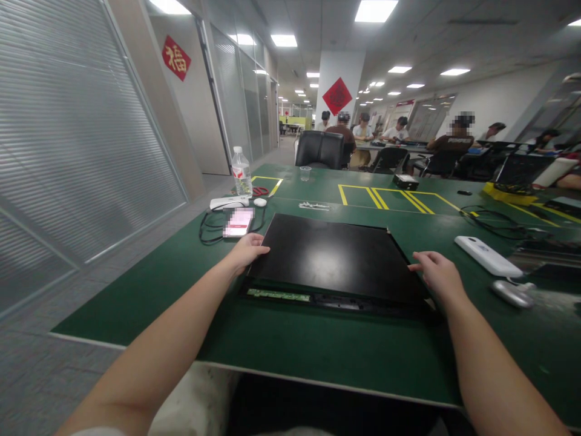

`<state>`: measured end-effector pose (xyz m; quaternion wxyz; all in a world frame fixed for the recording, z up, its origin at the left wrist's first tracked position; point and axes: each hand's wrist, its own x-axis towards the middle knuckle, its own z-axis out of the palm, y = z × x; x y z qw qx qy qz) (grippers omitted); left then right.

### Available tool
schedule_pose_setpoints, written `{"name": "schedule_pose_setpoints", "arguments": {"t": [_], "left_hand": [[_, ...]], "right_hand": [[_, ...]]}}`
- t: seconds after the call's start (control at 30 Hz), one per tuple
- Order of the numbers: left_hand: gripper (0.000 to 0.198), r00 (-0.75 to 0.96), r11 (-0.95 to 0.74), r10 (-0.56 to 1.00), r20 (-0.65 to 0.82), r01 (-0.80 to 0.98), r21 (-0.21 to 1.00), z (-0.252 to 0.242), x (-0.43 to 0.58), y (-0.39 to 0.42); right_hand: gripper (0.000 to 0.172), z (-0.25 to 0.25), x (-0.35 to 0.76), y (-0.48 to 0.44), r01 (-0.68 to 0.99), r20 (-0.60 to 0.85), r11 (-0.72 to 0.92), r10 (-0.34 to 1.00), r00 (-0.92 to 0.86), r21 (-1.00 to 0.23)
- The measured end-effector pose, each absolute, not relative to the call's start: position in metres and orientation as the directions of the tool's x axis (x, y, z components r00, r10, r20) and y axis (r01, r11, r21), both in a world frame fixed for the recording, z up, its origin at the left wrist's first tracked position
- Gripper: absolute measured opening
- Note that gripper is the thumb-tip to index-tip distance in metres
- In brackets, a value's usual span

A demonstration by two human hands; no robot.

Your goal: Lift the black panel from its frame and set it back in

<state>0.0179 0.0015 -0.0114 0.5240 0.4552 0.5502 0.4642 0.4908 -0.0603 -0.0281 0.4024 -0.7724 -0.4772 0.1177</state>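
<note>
A flat black screen panel (331,254) lies on the green table mat (290,345), its near edge showing a green circuit strip (278,295) and a dark frame beneath. My left hand (247,249) holds the panel's left edge, fingers curled over it. My right hand (438,272) grips the panel's right edge, fingers bent against the side.
A phone (238,221), power strip (229,201), cables, water bottle (241,172) and red scissors lie at the left back. A white device (488,255) and a grey mouse (512,293) lie to the right. A plastic cup (305,173), small screws, black chairs and several seated people are farther back.
</note>
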Motion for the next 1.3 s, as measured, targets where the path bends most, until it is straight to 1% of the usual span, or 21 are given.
{"name": "schedule_pose_setpoints", "arguments": {"t": [0.07,0.13,0.33,0.5,0.7,0.97,1.17,1.3], "left_hand": [[0.044,-0.033,0.154,0.988,-0.154,0.018,0.988,-0.011,0.018,0.001],[0.043,-0.038,0.154,0.987,-0.153,0.021,0.988,-0.010,0.019,0.000],[0.042,-0.042,0.164,0.986,-0.161,0.070,0.984,-0.005,0.023,-0.003],[0.038,-0.036,0.139,0.990,-0.137,0.086,0.987,-0.006,0.024,-0.004],[0.039,-0.030,0.112,0.994,-0.109,0.108,0.988,-0.008,0.022,-0.002],[0.037,-0.015,0.123,0.992,-0.122,0.103,0.987,-0.007,0.022,-0.004],[0.040,-0.014,0.121,0.993,-0.120,0.114,0.986,-0.010,0.021,-0.002],[0.043,-0.015,0.116,0.993,-0.115,0.110,0.987,-0.009,0.022,-0.003]], "right_hand": [[0.033,-0.022,0.486,-0.063,0.624,0.156,-0.294,0.812,0.563,-0.724],[0.026,-0.016,0.480,-0.065,0.617,0.129,-0.334,0.802,0.583,-0.713],[0.018,-0.011,0.474,-0.066,0.654,0.163,-0.323,0.806,0.568,-0.684],[0.018,-0.016,0.477,-0.063,0.669,0.159,-0.339,0.808,0.567,-0.661],[0.019,-0.017,0.477,-0.062,0.724,0.183,-0.338,0.824,0.537,-0.601],[0.017,-0.017,0.476,-0.063,0.762,0.213,-0.318,0.835,0.507,-0.564],[0.015,-0.019,0.477,-0.063,0.780,0.219,-0.320,0.841,0.495,-0.538],[0.016,-0.019,0.475,-0.063,0.808,0.212,-0.319,0.858,0.468,-0.495]]}}
